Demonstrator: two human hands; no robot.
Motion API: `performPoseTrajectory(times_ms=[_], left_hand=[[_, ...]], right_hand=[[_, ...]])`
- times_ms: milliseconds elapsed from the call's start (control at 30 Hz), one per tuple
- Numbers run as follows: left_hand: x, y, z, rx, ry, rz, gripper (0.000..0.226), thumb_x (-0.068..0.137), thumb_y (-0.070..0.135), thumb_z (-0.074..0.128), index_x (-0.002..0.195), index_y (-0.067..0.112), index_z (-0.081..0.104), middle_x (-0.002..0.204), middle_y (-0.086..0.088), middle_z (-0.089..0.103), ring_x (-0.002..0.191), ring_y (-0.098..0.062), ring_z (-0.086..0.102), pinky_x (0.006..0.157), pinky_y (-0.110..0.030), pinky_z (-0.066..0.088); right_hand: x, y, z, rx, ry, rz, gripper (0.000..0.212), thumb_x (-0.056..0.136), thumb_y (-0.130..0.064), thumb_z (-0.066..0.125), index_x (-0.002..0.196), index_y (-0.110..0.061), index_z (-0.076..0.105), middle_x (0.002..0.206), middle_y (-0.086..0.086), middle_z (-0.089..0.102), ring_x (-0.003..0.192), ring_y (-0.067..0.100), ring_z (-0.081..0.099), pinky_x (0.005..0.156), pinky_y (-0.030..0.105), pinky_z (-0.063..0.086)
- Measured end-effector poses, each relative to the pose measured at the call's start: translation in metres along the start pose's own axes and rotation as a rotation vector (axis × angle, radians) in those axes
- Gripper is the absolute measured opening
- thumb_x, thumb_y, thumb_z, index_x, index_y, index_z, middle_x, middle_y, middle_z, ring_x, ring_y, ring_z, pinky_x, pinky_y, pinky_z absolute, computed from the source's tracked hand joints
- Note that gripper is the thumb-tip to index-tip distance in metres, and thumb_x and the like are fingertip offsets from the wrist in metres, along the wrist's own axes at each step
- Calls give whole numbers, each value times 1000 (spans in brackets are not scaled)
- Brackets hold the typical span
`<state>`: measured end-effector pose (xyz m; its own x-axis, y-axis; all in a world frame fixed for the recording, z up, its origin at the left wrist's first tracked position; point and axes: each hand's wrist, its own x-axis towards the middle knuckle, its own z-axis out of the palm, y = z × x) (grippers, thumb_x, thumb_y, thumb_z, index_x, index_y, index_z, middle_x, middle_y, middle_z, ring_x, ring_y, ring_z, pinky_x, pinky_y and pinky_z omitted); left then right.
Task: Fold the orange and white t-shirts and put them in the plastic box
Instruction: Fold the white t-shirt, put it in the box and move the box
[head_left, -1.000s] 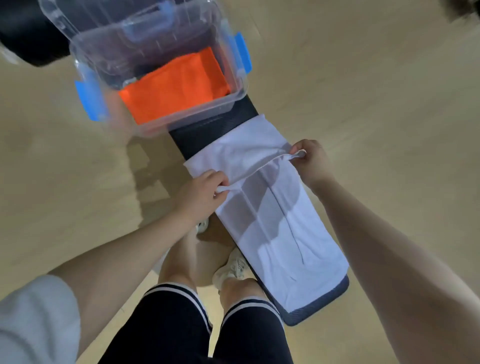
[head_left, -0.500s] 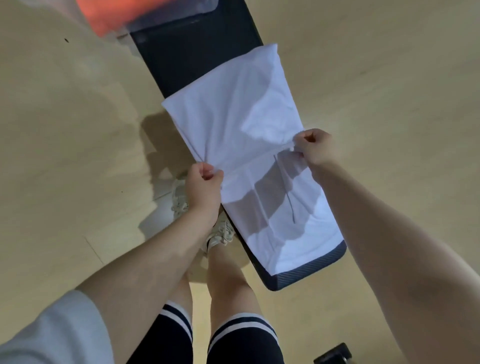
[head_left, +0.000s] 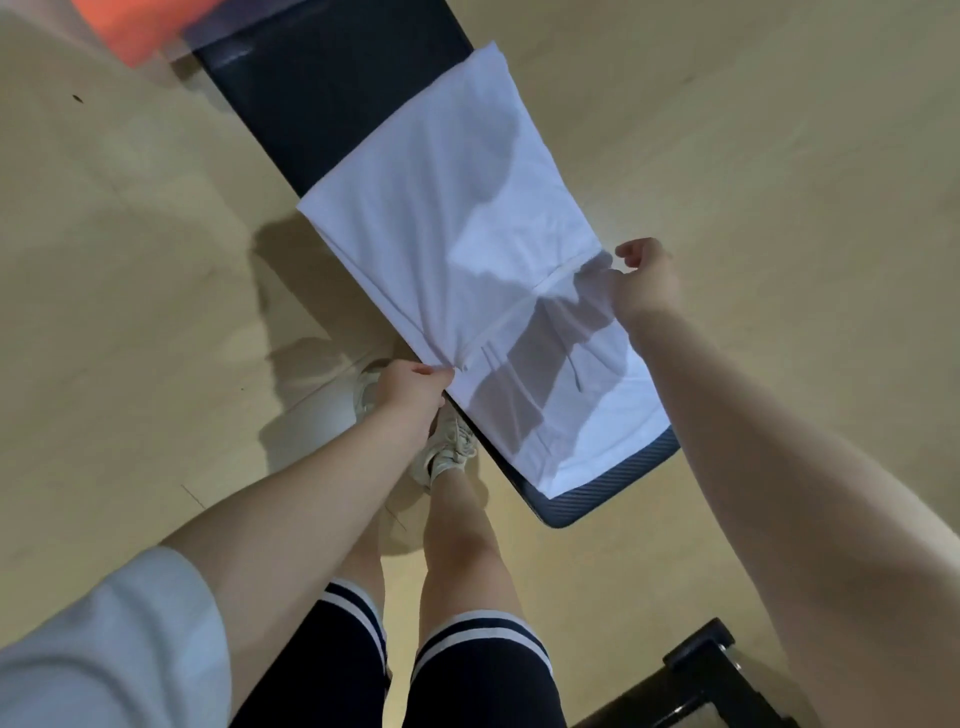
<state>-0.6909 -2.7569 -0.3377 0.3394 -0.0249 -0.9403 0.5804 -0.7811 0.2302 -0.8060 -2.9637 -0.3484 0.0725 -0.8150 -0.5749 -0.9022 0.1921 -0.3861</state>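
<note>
The white t-shirt (head_left: 441, 208) lies lengthwise on a narrow dark bench (head_left: 332, 98), folded into a long strip. My left hand (head_left: 405, 389) pinches its hem at the bench's left edge. My right hand (head_left: 644, 280) pinches the same hem at the right edge. The held edge is lifted and doubled back over the part of the shirt nearest me. The orange t-shirt (head_left: 130, 26) shows blurred at the top left corner, inside the plastic box (head_left: 208, 39), of which only a clear edge is visible.
Pale wooden floor (head_left: 779, 130) surrounds the bench. My legs and white shoes (head_left: 447, 452) stand just left of the bench's near end. A black object (head_left: 701, 680) sits on the floor at the bottom right.
Both hands have drawn the white shirt's held edge back toward me along the bench. The view has tilted down, so the box and orange shirt have slid almost out of frame.
</note>
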Motion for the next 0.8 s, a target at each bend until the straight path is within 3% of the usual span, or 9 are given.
performPoseTrajectory(times_ms=[67, 133, 200, 300, 433, 500, 600, 700, 800], left_hand=[[-9, -2, 0, 24, 10, 0, 12, 86, 18, 58, 81, 9, 54, 61, -6, 47, 52, -19, 40, 52, -23, 32], [-19, -9, 7, 45, 1, -3, 15, 87, 20, 56, 77, 11, 50, 63, -6, 47, 59, -22, 42, 59, -27, 37], [-30, -20, 19, 17, -57, -37, 13, 90, 23, 54, 100, 15, 54, 82, -4, 54, 76, -22, 52, 75, -31, 44], [-40, -46, 41, -30, -131, -83, 45, 92, 28, 52, 133, 13, 42, 108, -3, 55, 92, -20, 53, 86, -32, 44], [-48, -83, 78, -89, -76, -109, 30, 92, 28, 49, 117, 12, 48, 137, -9, 50, 120, -27, 52, 100, -38, 43], [-51, -100, 96, -128, -18, -108, 25, 92, 28, 47, 106, 8, 49, 127, -11, 57, 110, -31, 58, 85, -34, 49], [-54, -118, 114, -145, 100, -87, 21, 92, 29, 45, 85, 10, 43, 69, -2, 44, 56, -18, 42, 51, -24, 34], [-55, -129, 129, -156, 131, -96, 21, 90, 29, 49, 93, 8, 51, 70, 0, 47, 61, -16, 44, 60, -28, 39], [-59, -134, 143, -211, 100, -106, 31, 87, 34, 53, 107, 10, 56, 85, -1, 56, 76, -20, 52, 66, -31, 42]], right_hand=[[-22, 18, -10, -19, -31, 0, 28, 87, -15, 49, 114, -10, 55, 127, 12, 49, 95, 23, 51, 94, 39, 46], [-42, 37, -22, -30, -51, 29, 27, 88, -11, 46, 114, -12, 55, 128, 12, 48, 104, 28, 53, 95, 41, 45], [-55, 58, -33, -62, -68, 63, 29, 89, -10, 44, 117, -12, 54, 132, 11, 46, 108, 28, 53, 90, 35, 45], [-61, 90, -45, -144, -81, 78, 35, 93, -9, 40, 127, -10, 48, 139, 13, 40, 113, 31, 51, 79, 28, 39], [-56, 126, -46, -144, -82, 91, 40, 94, -12, 37, 134, -10, 41, 138, 17, 40, 117, 34, 48, 93, 38, 43], [-54, 140, -41, -117, -107, 90, 36, 95, -16, 36, 129, -11, 45, 131, 16, 47, 108, 31, 52, 87, 37, 44], [-51, 153, -31, -65, -86, 67, 27, 94, -24, 42, 116, -12, 49, 121, 10, 53, 102, 28, 55, 85, 35, 45], [-44, 160, -23, 9, -48, 81, 29, 87, -29, 54, 110, -11, 50, 106, 5, 58, 100, 25, 57, 86, 37, 48], [-37, 166, -17, -48, 16, 82, 26, 84, -27, 55, 105, -12, 55, 119, 10, 51, 109, 28, 51, 94, 40, 46]])
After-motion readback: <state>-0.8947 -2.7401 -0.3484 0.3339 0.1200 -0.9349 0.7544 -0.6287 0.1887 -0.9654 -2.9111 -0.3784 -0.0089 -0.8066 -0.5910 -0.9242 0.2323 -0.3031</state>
